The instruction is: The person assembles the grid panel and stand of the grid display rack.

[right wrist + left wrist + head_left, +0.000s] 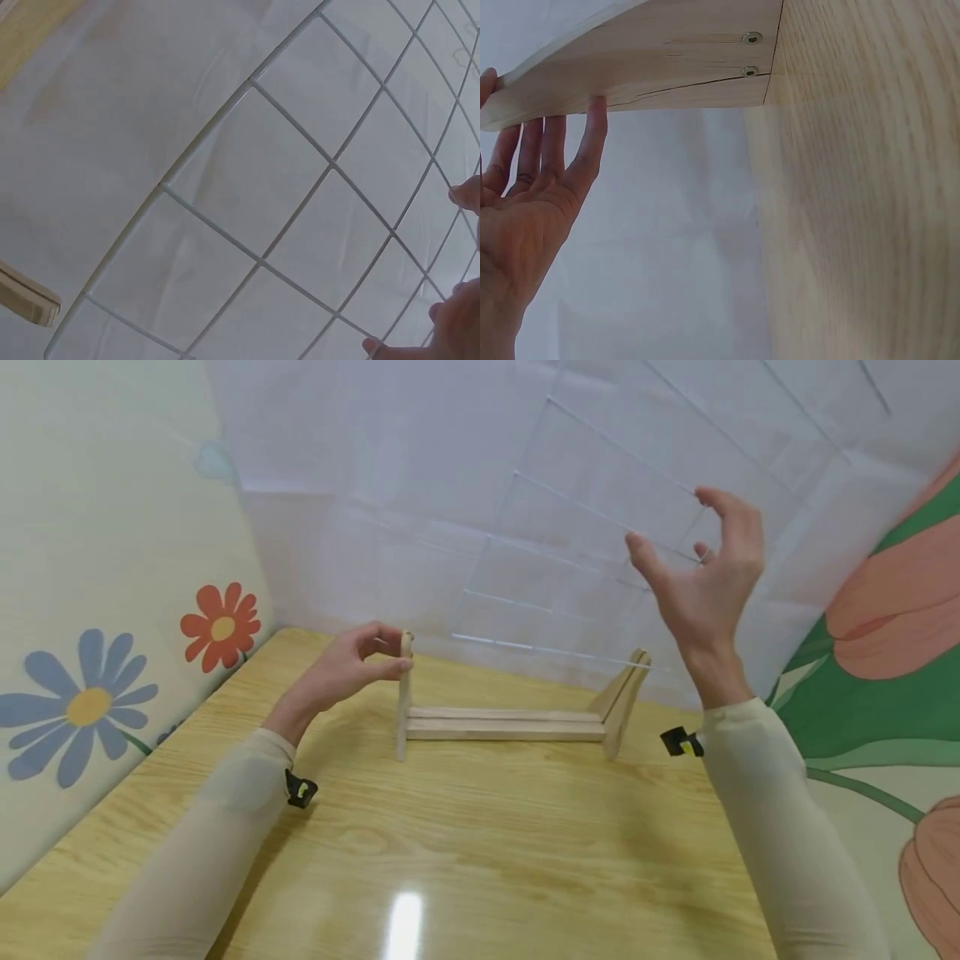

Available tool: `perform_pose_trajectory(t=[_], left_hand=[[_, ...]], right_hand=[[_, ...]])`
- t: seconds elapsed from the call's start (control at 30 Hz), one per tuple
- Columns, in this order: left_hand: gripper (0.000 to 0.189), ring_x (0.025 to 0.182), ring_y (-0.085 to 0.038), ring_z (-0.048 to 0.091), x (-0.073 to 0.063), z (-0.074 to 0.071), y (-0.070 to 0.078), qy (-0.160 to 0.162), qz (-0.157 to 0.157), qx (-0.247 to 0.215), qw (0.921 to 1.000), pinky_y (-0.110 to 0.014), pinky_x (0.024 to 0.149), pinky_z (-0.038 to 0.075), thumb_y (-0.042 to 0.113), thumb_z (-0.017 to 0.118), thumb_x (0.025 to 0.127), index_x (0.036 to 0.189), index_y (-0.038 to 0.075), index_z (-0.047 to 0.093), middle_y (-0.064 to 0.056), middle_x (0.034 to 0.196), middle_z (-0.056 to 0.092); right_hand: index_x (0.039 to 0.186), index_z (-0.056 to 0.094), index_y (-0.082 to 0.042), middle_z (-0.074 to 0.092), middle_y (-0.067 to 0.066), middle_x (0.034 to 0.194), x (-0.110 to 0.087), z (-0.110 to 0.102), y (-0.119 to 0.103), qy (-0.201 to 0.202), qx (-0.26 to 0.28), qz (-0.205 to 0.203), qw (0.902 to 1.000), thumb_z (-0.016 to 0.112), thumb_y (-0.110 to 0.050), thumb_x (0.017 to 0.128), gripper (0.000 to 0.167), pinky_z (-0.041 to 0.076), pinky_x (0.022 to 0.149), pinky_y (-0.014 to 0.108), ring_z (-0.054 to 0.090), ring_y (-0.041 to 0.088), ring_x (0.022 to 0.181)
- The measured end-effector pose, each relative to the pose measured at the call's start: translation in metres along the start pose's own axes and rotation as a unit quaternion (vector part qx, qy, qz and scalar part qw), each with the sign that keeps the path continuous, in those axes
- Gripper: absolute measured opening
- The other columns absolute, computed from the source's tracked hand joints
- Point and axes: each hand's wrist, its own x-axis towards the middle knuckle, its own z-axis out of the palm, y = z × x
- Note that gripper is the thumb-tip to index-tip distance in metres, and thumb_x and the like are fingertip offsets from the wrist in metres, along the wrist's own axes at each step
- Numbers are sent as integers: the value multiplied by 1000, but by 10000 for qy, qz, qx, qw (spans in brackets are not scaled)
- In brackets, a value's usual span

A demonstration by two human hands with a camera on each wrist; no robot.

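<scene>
Right hand (716, 589) holds wire grid (333, 163) before white backdrop (360, 443), beside painted tulips (900, 602).

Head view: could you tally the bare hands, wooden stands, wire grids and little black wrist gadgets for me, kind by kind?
Bare hands: 2 (left hand, right hand)
Wooden stand: 1
Wire grid: 1
Black wrist gadgets: 2
Total: 6
</scene>
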Motion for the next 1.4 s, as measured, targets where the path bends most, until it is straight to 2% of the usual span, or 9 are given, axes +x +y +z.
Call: perform_pose_trajectory(t=[0.17, 0.3, 0.4, 0.7, 0.8, 1.0, 1.07, 1.27, 1.4], left_hand=[[38, 115, -26, 58, 4, 7, -1, -5, 83, -147, 9999, -41, 89, 57, 22, 78, 94, 124, 5, 62, -13, 118, 63], [38, 112, -28, 59, 6, 12, -1, 29, 182, -288, 9994, -40, 87, 58, 18, 78, 93, 123, 2, 61, -15, 116, 64], [38, 111, -29, 59, 13, 19, -1, -5, 263, -384, 9989, -39, 86, 59, 16, 78, 93, 122, 0, 61, -16, 115, 64], [39, 110, -29, 59, 21, 33, -1, -142, 362, -488, 9981, -40, 87, 58, 15, 78, 93, 123, -2, 60, -16, 115, 64], [37, 110, -28, 60, 22, 33, -1, -103, 419, -411, 9982, -39, 87, 58, 15, 78, 93, 122, 0, 61, -15, 115, 64], [36, 110, -29, 59, 21, 33, 0, -97, 425, -455, 9980, -40, 87, 58, 15, 77, 93, 122, 1, 61, -16, 115, 64], [37, 110, -28, 59, 21, 32, 0, -77, 404, -415, 9983, -39, 87, 58, 16, 78, 93, 122, 1, 61, -15, 115, 64], [39, 110, -29, 60, 23, 33, -1, -60, 415, -500, 9979, -40, 88, 58, 15, 78, 93, 123, -2, 60, -16, 115, 64], [38, 110, -29, 59, 23, 35, 0, -67, 380, -583, 9976, -39, 87, 59, 12, 77, 93, 123, -3, 59, -17, 115, 63]], right_hand=[[126, 67, -9, 60, -7, 126, 8, 10, -4, 12, 268, 215, 9994, 90, -39, 72, 66, 56, 84, 34, 49, 5, 120], [125, 67, -7, 61, -3, 125, 7, 12, -25, 1, 616, 393, 9973, 89, -32, 75, 60, 55, 83, 34, 49, 8, 120], [124, 67, -6, 61, -2, 124, 5, 8, -32, 34, 583, 467, 9972, 88, -28, 77, 57, 54, 85, 35, 50, 8, 120], [124, 68, -9, 61, -4, 124, 1, 13, 19, 214, 44, 46, 9998, 91, -41, 73, 65, 53, 80, 35, 49, 6, 119], [125, 67, -8, 61, 0, 126, -2, 14, 26, 173, -88, -178, 9997, 89, -42, 75, 65, 52, 79, 36, 49, 8, 120], [125, 68, -10, 59, 0, 128, -7, 21, 26, 210, -71, -233, 9995, 90, -43, 74, 64, 48, 83, 33, 46, 9, 122], [124, 69, -9, 58, 3, 127, -8, 26, 25, 290, -67, -360, 9989, 90, -41, 75, 62, 45, 87, 33, 45, 11, 122], [123, 68, -5, 56, 12, 126, -14, 38, 22, 481, -266, -672, 9962, 89, -39, 77, 61, 29, 111, 33, 40, 17, 125], [123, 67, -3, 56, 13, 128, -19, 47, 23, 490, -478, -661, 9955, 88, -42, 78, 63, 21, 118, 35, 35, 19, 133]])
